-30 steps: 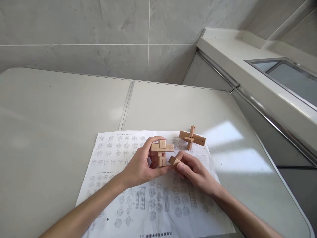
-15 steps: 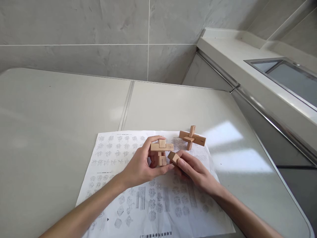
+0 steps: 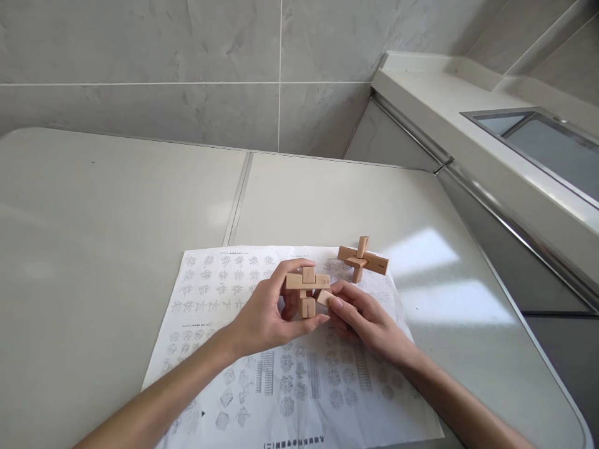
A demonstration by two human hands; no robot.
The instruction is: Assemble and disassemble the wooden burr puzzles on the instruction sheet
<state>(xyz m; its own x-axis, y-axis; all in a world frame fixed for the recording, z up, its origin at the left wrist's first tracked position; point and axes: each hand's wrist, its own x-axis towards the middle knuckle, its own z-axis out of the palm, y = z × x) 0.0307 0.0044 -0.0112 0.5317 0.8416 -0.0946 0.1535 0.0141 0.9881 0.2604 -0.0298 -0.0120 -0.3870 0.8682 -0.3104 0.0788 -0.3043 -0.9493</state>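
Note:
Fingers and thumb of my left hand (image 3: 269,312) are closed round a partly joined wooden burr puzzle (image 3: 294,282), made of interlocking bars. One bar lies crosswise at the top, with block ends above and below it. Between thumb and fingers, my right hand (image 3: 367,318) pinches a loose wooden puzzle piece (image 3: 324,297). Its tip is right beside the gap in the puzzle; whether they touch I cannot tell. Most of that piece is hidden by my right fingers. Behind my right hand stands a second wooden puzzle (image 3: 374,262), a cross of bars.
Under my hands lies a creased paper sheet (image 3: 215,368) printed with puzzle diagrams. It rests on a pale table (image 3: 154,199) with a seam across it. A grey tiled wall (image 3: 140,43) rises behind; to the right is a counter (image 3: 421,81) with a sink (image 3: 552,143).
The piece in my right hand has turned to a flatter angle and come closer to the puzzle. The held puzzle has shifted slightly down and right.

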